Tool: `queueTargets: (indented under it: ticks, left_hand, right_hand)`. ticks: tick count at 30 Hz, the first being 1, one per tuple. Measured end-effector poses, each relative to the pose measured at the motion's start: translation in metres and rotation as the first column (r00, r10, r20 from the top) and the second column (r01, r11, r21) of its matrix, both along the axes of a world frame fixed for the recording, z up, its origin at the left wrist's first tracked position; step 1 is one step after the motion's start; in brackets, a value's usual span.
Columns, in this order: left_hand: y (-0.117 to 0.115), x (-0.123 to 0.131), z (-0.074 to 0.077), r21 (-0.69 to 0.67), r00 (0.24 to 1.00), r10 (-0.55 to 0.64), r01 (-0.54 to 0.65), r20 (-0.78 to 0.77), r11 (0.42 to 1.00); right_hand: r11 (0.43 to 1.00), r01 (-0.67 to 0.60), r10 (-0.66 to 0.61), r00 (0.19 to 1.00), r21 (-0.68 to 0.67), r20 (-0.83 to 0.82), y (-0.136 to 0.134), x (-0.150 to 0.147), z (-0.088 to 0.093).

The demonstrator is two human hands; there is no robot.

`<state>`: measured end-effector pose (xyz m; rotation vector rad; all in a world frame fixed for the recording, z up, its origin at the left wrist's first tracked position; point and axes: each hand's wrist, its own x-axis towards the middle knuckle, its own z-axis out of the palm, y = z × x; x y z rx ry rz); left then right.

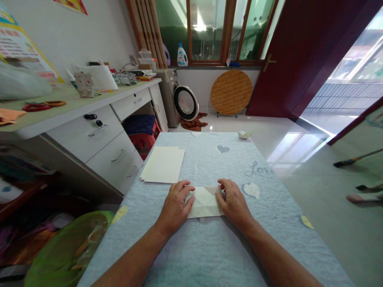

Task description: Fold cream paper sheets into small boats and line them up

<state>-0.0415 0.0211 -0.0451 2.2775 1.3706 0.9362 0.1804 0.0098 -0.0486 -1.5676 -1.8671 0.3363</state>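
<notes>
A piece of cream paper (205, 203), folded into a wide rectangle with crossing creases, lies on the blue quilted cloth between my hands. My left hand (177, 205) grips its left end, thumb on top and fingers curled by the far edge. At the right end, my right hand (235, 202) holds it in much the same way. The undersides of the fingertips are hidden. A stack of cream paper sheets (164, 164) lies beyond my left hand. Near the table's far right corner sits a small folded paper shape (244, 135), like a boat.
The cloth-covered table (203, 255) has a printed heart and lettering. To the left are a desk with drawers (104, 135), red-handled scissors (37, 106), a stool (140, 127) and a green bin (68, 251). Behind stand a washing machine (169, 95) and a round wooden tabletop (231, 92).
</notes>
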Motion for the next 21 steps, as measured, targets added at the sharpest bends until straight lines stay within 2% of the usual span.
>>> queueTargets:
  ticks: [9,21]
  left_hand:
    - [-0.003,0.003,0.005,-0.045,0.983,-0.182,0.180,-0.038,0.983]
    - [-0.006,0.002,0.004,-0.131,0.937,-0.307,0.288,-0.163,0.949]
  right_hand:
    - [0.995,-0.031,0.029,0.999,0.091,0.016,-0.002,0.000,0.002]
    - [0.939,-0.340,0.341,0.940,0.044,-0.014,-0.011,-0.005,0.016]
